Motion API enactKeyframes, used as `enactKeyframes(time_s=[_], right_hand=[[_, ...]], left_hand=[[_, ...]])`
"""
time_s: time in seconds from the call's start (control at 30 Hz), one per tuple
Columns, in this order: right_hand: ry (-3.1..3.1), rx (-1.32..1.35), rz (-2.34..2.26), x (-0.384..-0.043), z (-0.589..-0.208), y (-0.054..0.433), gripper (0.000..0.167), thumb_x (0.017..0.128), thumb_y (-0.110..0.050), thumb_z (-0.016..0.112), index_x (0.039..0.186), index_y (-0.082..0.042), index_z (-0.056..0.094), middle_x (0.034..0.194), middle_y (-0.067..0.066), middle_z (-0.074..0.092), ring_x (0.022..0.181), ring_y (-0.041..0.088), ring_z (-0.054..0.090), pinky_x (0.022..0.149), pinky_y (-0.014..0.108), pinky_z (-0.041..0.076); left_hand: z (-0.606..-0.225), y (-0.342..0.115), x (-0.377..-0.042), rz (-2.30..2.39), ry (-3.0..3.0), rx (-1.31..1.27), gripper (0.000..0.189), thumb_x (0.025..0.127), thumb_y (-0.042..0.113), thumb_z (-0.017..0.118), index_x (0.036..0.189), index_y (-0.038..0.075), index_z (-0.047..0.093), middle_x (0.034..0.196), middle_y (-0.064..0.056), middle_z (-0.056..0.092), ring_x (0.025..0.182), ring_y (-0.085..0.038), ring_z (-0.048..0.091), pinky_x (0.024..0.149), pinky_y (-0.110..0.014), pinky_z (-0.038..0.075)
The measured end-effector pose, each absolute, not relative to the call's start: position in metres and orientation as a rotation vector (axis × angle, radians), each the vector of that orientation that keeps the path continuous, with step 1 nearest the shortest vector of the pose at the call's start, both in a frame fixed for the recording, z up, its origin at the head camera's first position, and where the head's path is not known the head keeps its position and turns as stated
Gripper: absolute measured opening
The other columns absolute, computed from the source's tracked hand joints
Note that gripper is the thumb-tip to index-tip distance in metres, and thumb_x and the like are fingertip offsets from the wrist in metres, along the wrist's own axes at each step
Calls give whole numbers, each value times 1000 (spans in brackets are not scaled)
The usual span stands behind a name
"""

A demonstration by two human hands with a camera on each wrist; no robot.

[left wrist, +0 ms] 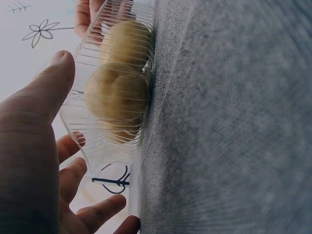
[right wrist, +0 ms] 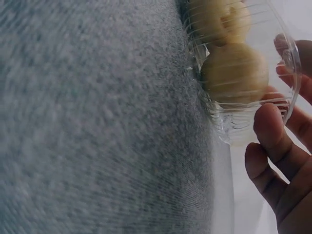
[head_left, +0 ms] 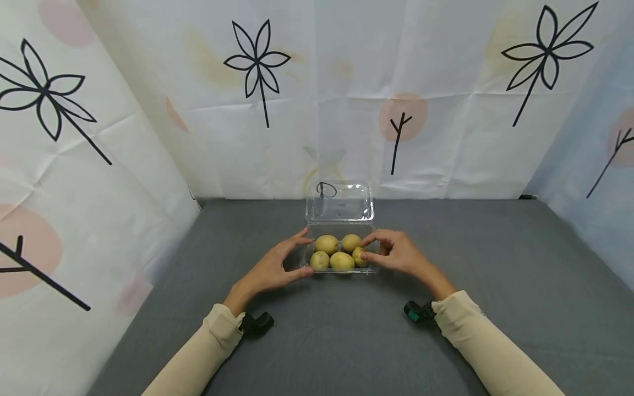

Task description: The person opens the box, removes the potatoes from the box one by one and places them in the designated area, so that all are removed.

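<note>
A clear plastic clamshell container (head_left: 339, 223) stands on the grey cloth with its lid (head_left: 342, 204) raised at the back. Several yellowish potatoes (head_left: 342, 261) lie in its base in two rows. The left hand (head_left: 271, 268) is spread around the container's left side, thumb by the front corner and fingers towards the back. Over the right side, the right hand (head_left: 400, 254) has thumb and index finger about the front-right potato (right wrist: 235, 73), pinching it. The ribbed clear wall stands before the potatoes in both wrist views, and the right fingers partly cover the right one.
Grey cloth (head_left: 317, 335) covers the table. White fabric with plant drawings (head_left: 342, 148) hangs along the back and both sides, close behind the raised lid. Each wrist wears a black device (head_left: 256, 324) below a beige sleeve (head_left: 198, 349).
</note>
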State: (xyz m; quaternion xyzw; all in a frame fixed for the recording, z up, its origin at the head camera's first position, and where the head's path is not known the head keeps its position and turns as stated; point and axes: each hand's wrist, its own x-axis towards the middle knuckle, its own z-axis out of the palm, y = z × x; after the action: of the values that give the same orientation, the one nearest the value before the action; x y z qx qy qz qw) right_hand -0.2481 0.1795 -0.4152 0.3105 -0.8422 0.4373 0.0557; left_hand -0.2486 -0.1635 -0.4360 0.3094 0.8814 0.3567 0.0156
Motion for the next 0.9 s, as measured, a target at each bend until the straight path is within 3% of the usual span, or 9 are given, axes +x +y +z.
enactKeyframes(time_s=[0.3,0.5,0.57,0.63,0.67,0.73,0.8,0.87,0.9], right_hand=[[-2672,944,1308,-251,-417,175,24,90,-15,80,112,-10,74,102,8,67,53,4,48,53,25,45],[-2727,968,1279,-254,-413,172,31,87,-17,82,115,-8,74,110,9,69,58,8,54,58,29,50],[-2733,990,1276,-255,-412,170,31,87,-18,82,116,-8,74,112,8,70,58,10,55,80,37,58],[-2738,1007,1280,-257,-412,169,31,87,-18,82,116,-8,74,113,7,71,58,11,56,102,48,52],[-2744,1014,1281,-257,-412,169,31,88,-18,82,117,-8,74,113,7,72,58,11,56,105,50,49],[-2755,1025,1295,-258,-412,169,32,88,-18,81,118,-8,74,115,9,71,58,12,56,105,46,51],[-2770,1029,1314,-259,-412,168,33,88,-19,81,119,-8,74,117,10,71,58,12,54,83,35,56],[-2789,1036,1322,-259,-411,168,33,89,-20,81,119,-9,74,119,11,71,60,12,53,64,27,50],[-2793,1042,1326,-260,-411,168,33,89,-21,81,119,-9,74,119,11,71,62,12,53,61,25,48]], left_hand=[[-437,-164,-247,1120,2727,955,70,94,48,71,154,25,45,171,12,18,158,-25,23,121,-64,27],[-436,-164,-247,1112,2730,961,69,94,48,71,154,25,45,171,12,18,157,-25,23,120,-64,28],[-436,-164,-248,1112,2731,965,69,94,48,71,154,26,45,171,11,19,157,-24,24,121,-64,28],[-437,-164,-248,1114,2732,967,68,94,48,71,154,27,45,171,10,19,157,-24,24,121,-63,28],[-437,-164,-248,1115,2732,969,68,94,48,71,154,27,45,171,9,19,157,-24,24,121,-63,28],[-437,-164,-248,1117,2733,974,69,94,48,71,153,26,45,171,9,20,157,-24,23,121,-63,28],[-437,-164,-248,1118,2735,974,69,94,48,71,154,26,45,171,9,19,157,-24,23,121,-63,28],[-437,-164,-248,1119,2735,971,69,94,48,71,153,26,45,171,10,19,157,-23,23,121,-63,28],[-437,-164,-248,1118,2737,970,69,94,49,71,153,27,45,171,10,19,157,-23,23,121,-63,28]])
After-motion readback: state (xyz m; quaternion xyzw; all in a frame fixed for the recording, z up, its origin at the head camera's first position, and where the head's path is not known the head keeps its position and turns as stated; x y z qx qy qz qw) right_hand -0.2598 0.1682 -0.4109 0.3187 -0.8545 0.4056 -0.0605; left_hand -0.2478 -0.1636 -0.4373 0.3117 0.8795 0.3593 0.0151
